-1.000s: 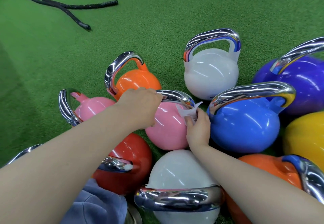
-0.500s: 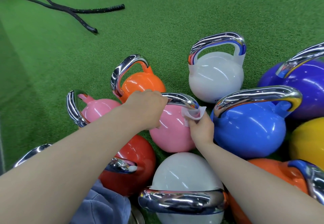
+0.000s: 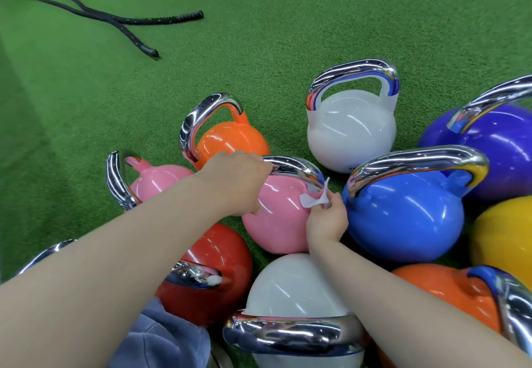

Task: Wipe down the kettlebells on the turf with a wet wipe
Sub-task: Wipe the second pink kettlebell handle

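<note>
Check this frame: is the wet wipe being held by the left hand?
No, the right hand pinches the wet wipe against the pink kettlebell, while the left hand grips its chrome handle.

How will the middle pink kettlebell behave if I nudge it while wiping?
The pink kettlebell will probably rock or roll: its body is round and the left hand grips its handle. Its glossy shell likely feels slick under the wipe pinched by the right hand. Neighbours crowd it, so it should stop quickly.
</note>
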Tool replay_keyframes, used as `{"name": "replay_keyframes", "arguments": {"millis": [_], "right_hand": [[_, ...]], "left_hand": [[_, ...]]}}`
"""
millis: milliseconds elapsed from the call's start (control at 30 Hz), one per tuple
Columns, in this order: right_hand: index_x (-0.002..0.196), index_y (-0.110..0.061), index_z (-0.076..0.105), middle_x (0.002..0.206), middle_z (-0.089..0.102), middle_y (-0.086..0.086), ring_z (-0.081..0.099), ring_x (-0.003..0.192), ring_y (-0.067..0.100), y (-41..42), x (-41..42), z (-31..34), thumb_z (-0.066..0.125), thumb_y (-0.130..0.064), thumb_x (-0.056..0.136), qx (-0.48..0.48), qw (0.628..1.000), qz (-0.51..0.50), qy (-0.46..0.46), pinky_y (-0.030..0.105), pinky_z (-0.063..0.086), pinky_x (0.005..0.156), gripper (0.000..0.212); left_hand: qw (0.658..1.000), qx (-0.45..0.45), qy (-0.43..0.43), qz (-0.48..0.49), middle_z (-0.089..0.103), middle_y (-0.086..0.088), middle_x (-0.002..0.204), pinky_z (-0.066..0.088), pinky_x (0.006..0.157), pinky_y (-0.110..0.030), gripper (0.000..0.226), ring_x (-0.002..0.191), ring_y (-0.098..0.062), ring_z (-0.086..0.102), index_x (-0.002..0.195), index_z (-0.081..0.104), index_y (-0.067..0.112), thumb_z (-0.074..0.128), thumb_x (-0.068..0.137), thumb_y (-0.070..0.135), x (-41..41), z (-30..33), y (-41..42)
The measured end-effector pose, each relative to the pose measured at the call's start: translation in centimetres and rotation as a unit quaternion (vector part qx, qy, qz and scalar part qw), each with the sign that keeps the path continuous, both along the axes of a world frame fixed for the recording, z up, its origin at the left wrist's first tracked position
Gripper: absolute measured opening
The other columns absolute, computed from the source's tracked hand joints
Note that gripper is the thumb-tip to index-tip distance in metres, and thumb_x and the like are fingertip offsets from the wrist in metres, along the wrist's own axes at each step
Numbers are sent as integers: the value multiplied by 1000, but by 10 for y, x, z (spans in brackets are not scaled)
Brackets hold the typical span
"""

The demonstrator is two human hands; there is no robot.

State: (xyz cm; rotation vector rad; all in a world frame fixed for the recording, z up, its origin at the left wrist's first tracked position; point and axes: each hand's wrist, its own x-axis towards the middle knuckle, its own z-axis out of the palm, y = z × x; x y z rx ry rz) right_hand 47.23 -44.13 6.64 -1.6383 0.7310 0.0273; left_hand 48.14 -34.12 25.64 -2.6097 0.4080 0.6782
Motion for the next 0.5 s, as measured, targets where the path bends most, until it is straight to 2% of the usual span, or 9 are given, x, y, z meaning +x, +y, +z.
{"name": "replay_keyframes", "arguments": {"millis": [33, 133, 200, 267, 367, 500], "right_hand": [[118, -12, 65, 117, 64, 15, 55, 113, 34, -2, 3, 1, 46, -1, 81, -8, 1000, 2, 12, 39, 42, 100, 43], [118, -17, 65, 111, 67, 7, 60, 104, 28, -11, 13, 6, 46, 0, 83, 9, 998, 42, 48, 35, 46, 96, 44], [121, -17, 63, 105, 67, 0, 59, 100, 19, -16, 16, 8, 51, -2, 85, 16, 995, 96, 22, 29, 45, 97, 40], [120, -16, 63, 97, 66, -3, 57, 95, 13, -20, 17, 9, 59, -7, 86, 8, 989, 145, -8, 23, 42, 92, 35], [121, -15, 60, 99, 68, -3, 55, 95, 7, -27, 17, 9, 67, -14, 83, 9, 979, 200, -28, 20, 40, 91, 39], [125, -21, 57, 107, 67, -10, 58, 105, 5, -34, 14, 6, 64, -22, 84, 1, 970, 237, -53, 15, 39, 92, 42]], "left_hand": [[1000, 0, 2, 1, 43, 0, 140, 41, 100, -40, 67, 126, -22, 42, 134, 40, 18, 68, 78, 40, 0, 0, 0], [1000, -2, 4, 1, 43, 0, 139, 42, 99, -40, 66, 124, -22, 43, 134, 40, 18, 68, 78, 40, 0, 1, 0], [1000, -2, 4, -1, 43, 0, 138, 42, 98, -39, 65, 123, -23, 44, 133, 40, 18, 68, 79, 40, 0, 1, -1], [1000, 1, 6, -1, 42, -1, 140, 42, 99, -40, 65, 124, -23, 43, 134, 40, 17, 67, 80, 40, 0, 1, -1], [1000, 4, 9, -1, 42, -2, 140, 42, 99, -41, 66, 124, -23, 43, 134, 39, 17, 67, 80, 41, 0, 1, -2], [1000, 4, 9, -2, 42, -1, 141, 42, 100, -41, 67, 125, -23, 42, 135, 39, 17, 68, 79, 40, 2, 1, -1]]}}
